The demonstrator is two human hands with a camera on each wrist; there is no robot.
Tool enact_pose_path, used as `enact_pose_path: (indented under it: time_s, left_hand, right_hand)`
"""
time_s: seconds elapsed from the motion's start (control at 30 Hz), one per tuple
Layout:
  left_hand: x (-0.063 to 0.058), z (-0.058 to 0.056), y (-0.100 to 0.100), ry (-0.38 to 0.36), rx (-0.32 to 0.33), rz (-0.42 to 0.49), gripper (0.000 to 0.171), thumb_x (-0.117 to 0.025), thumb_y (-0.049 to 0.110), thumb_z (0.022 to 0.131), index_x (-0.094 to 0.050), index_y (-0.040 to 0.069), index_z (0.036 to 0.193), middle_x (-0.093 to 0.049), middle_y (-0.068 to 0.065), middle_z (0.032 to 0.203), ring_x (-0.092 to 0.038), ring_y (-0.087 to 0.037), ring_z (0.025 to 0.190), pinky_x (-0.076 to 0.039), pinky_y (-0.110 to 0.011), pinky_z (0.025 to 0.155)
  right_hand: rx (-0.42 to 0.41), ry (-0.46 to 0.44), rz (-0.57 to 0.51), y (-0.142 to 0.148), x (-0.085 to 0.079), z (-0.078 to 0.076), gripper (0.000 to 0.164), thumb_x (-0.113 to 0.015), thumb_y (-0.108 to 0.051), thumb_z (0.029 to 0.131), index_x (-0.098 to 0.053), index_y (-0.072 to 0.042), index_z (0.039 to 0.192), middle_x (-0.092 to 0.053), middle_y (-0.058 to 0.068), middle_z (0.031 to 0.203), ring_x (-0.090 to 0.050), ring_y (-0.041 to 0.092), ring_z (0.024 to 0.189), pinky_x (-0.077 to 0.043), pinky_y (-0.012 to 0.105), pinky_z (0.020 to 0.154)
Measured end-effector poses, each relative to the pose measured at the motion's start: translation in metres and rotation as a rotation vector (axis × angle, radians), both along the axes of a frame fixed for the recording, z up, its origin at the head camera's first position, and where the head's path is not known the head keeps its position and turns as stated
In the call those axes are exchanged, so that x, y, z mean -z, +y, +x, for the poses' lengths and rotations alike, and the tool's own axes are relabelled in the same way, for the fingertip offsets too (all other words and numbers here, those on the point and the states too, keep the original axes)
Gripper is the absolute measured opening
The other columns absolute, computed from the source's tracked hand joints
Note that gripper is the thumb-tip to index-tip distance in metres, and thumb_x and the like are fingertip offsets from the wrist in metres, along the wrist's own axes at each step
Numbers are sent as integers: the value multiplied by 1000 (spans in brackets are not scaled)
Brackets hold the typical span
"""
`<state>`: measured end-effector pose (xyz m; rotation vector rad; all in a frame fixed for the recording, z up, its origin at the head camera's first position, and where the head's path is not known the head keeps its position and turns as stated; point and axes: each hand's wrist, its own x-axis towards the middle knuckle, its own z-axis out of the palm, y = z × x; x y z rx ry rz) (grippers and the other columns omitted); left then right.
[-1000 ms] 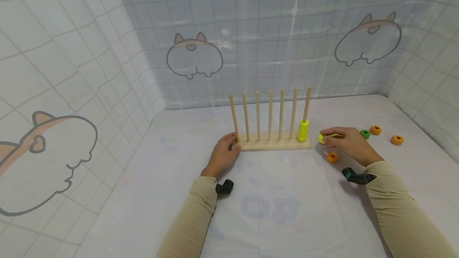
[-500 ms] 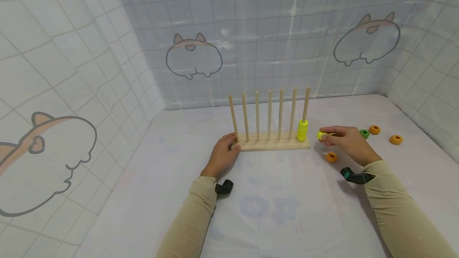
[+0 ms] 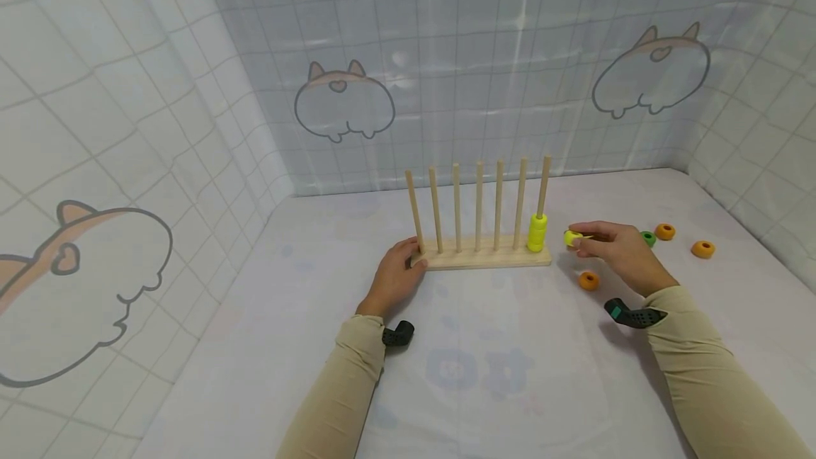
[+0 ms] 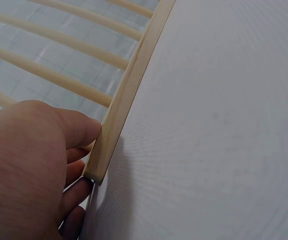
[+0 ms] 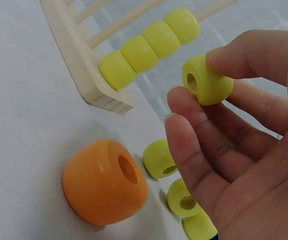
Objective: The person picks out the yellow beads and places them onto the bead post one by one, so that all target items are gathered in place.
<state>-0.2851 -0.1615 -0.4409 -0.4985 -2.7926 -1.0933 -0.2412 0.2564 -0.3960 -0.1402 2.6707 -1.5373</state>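
Note:
My left hand [image 3: 392, 280] grips the left end of a wooden peg rack [image 3: 487, 259]; in the left wrist view its thumb presses the base's front edge [image 4: 115, 125], with the other fingers behind and around the end. On the rack's rightmost peg sits a stack of several yellow beads [image 5: 143, 54]. Just right of that stack, my right hand [image 3: 621, 253] pinches a single yellow bead [image 5: 206, 82] between thumb and fingers, raised off the table, its hole showing in the right wrist view. The other pegs carry no beads.
An orange bead [image 3: 589, 280] lies in front of my right hand. Beyond that hand are a green bead [image 3: 648, 239] and two more orange beads [image 3: 665, 231]. Loose yellow beads [image 5: 183, 197] show below my right fingers. A tile-patterned sheet [image 3: 459, 76] hangs behind the rack.
My right hand has lifted the yellow bead slightly, staying right of the stack. My left hand keeps its place on the rack.

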Motion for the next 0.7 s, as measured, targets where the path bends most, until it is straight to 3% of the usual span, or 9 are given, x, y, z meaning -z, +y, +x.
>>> enact_pose_path:
  time_s: [0.43, 0.7]
  left_hand:
    - [2, -2, 0, -3, -3, -4, 44, -60, 22, 100, -58, 1, 139, -47, -8, 151, -39, -28, 141, -31, -42, 117]
    - [2, -1, -1, -6, -4, 6, 44, -60, 23, 100, -59, 2, 138, -47, -8, 151, -39, -27, 142, -30, -41, 117]
  right_hand:
    - [37, 14, -60, -2, 2, -1, 56, -61, -43, 99, -55, -5, 141, -61, 13, 130, -67, 22, 102, -52, 29, 91]
    - [26, 63, -168, -5, -1, -1, 53, -60, -34, 102, -52, 2, 141, -64, 4, 122, -68, 15, 101, -56, 30, 90]
